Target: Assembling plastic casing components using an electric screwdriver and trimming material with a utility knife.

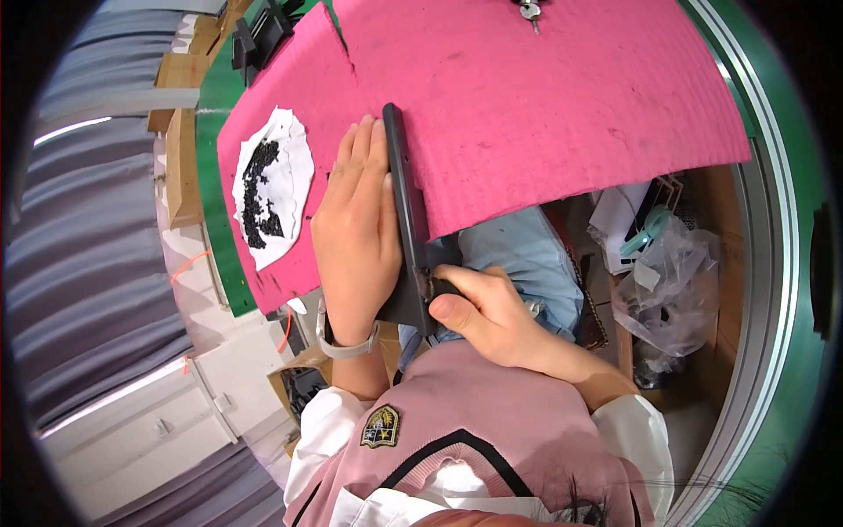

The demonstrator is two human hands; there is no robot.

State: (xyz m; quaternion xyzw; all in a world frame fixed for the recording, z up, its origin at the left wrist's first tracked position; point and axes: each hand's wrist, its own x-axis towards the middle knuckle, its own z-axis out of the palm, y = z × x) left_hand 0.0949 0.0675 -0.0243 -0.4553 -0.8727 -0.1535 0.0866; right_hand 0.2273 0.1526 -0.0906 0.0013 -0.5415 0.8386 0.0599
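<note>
Head view: worn on the person's head, left lens of a side-by-side pair, looking steeply down
Vest [518, 386]: lower middle, very near, seen from above
Hands: left hand [356, 224] and right hand [492, 316] around mid-picture, near, seen from above
Pink sheet [536, 114]: upper part, seen from above, cut by the top edge
Bag [672, 285]: right, in the view down past the sheet's near edge
Curtain [101, 246]: far left, farther off
Metal strip [766, 228]: right side, bowed by the fisheye
Corners: black, outside the round image field
</note>
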